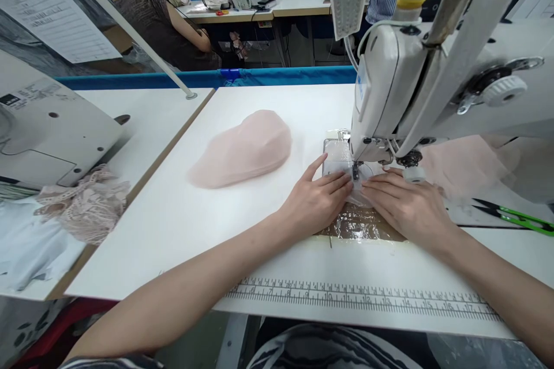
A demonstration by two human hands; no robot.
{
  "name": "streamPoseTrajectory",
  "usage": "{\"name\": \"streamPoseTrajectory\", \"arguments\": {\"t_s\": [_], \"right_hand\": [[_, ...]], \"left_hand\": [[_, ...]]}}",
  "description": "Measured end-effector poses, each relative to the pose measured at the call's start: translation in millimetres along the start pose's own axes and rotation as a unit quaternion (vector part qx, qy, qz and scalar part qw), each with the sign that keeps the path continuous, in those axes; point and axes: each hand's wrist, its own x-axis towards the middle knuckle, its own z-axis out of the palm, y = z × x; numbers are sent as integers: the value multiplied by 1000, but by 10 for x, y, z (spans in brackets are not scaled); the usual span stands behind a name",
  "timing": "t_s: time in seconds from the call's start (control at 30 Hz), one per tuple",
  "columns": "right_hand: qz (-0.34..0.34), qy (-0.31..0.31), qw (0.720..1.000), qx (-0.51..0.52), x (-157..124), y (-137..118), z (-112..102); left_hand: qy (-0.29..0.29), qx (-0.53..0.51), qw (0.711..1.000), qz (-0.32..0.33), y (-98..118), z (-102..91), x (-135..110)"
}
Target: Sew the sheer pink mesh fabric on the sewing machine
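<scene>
Left hand (318,202), sheer fabric (358,195) and right hand (407,204) at the sewing machine (389,86).
Far left, a crumpled lacy bundle (89,204) lies beside white cloth (38,242), which the frame edge cuts off. On the desk (164,225), 1 pale pink piece (246,153) lies flat. Left hand: 1 digit spread outward, the other visible fingers close together and flat; whether any pinch is made cannot be told. The sheer fabric lies at the presser foot (356,170), between the 2 hands; its outline is largely hidden. Right hand: fingers close together, laid flat; thumb hidden, so pinching cannot be told. Further right, pink fabric (461,167) lies partly obscured; the green-handled snips (519,216) are cut off at the frame edge.
</scene>
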Motion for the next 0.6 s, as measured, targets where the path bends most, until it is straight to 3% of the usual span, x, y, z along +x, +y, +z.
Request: {"name": "streamPoseTrajectory", "arguments": {"t_s": [0.6], "right_hand": [[13, -20, 1000, -9, 13, 12, 30]], "left_hand": [[-7, 8, 1000, -27, -19, 57, 19]]}}
